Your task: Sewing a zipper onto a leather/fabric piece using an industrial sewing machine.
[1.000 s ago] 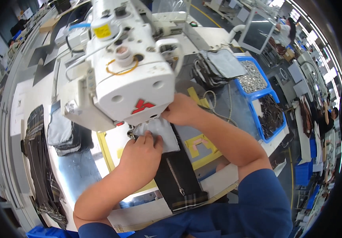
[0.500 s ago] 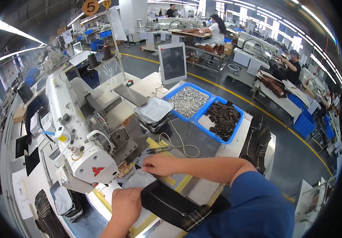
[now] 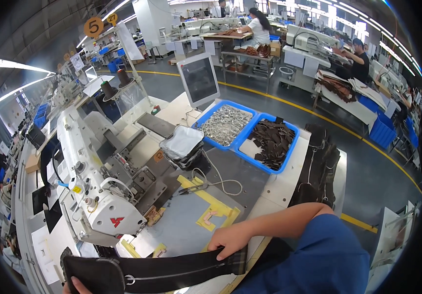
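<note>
— What have the hands got?

— The right hand point(image 3: 229, 241) is clamped on one end of a long dark strap point(image 3: 172, 272), fingers curled over its upper edge near a plaid patch. The left hand point(image 3: 74, 285) shows only fingertips at the bottom edge, pressed against the strap's other end, where it widens into a rounded dark flap. Whether those fingers are closed around it I cannot tell; most of the hand is out of view.

— Where does the strap lie?

— Stretched between the two hands, along the near edge of the table point(image 3: 289, 183), just in front of the white sewing machine point(image 3: 98, 196). A pale line, perhaps a zipper, and a small metal ring show along it.

— How would it handle?

— My guess: light and limp. It looks like soft fabric or thin leather, so it would sag if held at one end only. Gripping both ends keeps it flat. The ring and zipper give firmer spots, but the edges look easiest to pinch.

— And beyond that?

— Yellow tape marks on the grey bed, a cable, then a stack of pieces with a pale top. Farther back, two blue trays point(image 3: 250, 128), one of metal rings, one of dark pieces, and a monitor point(image 3: 198, 81).
</note>
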{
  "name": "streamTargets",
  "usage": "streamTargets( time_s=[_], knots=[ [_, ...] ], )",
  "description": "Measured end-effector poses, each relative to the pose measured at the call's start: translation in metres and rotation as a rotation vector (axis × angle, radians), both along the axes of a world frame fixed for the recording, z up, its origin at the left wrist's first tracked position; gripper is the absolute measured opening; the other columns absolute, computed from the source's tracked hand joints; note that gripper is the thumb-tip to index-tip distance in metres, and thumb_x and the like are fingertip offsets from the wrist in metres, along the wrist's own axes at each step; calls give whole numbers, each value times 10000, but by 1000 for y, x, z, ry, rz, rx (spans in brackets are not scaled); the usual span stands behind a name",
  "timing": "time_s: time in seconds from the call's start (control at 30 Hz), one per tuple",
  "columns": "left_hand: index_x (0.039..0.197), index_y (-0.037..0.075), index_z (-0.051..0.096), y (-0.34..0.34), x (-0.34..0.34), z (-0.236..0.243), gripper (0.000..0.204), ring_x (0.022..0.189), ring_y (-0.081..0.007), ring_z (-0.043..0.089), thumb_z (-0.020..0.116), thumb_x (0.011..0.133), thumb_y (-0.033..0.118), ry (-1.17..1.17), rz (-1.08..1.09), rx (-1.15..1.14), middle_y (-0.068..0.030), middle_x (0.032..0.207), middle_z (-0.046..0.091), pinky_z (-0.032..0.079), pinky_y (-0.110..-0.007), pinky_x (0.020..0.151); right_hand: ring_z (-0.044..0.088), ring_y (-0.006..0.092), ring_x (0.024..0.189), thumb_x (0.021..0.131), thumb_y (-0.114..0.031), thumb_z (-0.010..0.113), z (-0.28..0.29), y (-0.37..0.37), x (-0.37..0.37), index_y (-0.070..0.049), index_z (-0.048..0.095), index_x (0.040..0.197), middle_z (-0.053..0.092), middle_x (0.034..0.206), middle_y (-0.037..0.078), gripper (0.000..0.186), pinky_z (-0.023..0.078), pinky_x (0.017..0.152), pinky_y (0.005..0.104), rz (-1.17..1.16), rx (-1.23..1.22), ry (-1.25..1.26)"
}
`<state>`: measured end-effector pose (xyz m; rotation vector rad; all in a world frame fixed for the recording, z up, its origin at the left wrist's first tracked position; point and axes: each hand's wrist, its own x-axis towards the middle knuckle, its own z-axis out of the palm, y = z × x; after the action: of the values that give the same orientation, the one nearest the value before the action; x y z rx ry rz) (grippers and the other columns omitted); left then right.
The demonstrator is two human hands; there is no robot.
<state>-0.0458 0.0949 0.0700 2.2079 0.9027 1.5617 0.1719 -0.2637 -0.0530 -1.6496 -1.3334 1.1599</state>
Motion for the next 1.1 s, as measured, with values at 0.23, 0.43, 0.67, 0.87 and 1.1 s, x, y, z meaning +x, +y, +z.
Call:
streamTargets(
  time_s=[0.23, 0.43, 0.67, 0.87, 1.1],
  knots=[
    [1264, 4, 723, -44, 15, 8, 564, 1126, -409, 658, 918, 787, 233, 509, -254, 261, -203, 1193, 715, 529, -493, 990, 593, 262, 748, 983, -180, 687, 36, 9, 1, 39, 637, 966, 646, 792, 131, 226, 467, 719, 419, 70, 146, -36],
    [1322, 34, 679, -101, 90, -16, 680, 1090, -445, 688, 923, 724, 245, 1084, -1665, -186, -235, 1148, 720, 535, -472, 946, 632, 283, 736, 1044, -222, 660, 73, 22, 1, 25, 639, 988, 654, 768, 147, 254, 464, 679, 422, 289, 403, 38],
    [1077, -22, 777, -98, 91, 31, 189, 874, -280, 754, 791, 897, 31, 624, -1734, -321, -153, 965, 783, 574, -370, 798, 672, 141, 1111, 1083, -461, 614, 34, 26, -2, 10, 612, 1407, 710, 1283, 90, 572, 532, 983, 309, 109, 657, 1288],
    [1345, -79, 610, -88, 96, 28, 519, 1098, -299, 741, 820, 895, 72, -305, -1367, -725, -186, 1223, 751, 586, -431, 1010, 678, 193, 1028, 931, -394, 836, 47, 40, -18, 63, 678, 1268, 766, 1159, 131, 589, 536, 924, 356, -39, 501, 247],
    [1341, -64, 623, -80, 91, 32, 393, 1059, -269, 745, 705, 988, 86, -471, -1153, -728, -185, 1228, 744, 599, -391, 985, 676, 158, 833, 917, -329, 834, 53, 51, -31, 87, 706, 1102, 764, 951, 109, 473, 558, 732, 342, -134, 461, 387]
  ],
)
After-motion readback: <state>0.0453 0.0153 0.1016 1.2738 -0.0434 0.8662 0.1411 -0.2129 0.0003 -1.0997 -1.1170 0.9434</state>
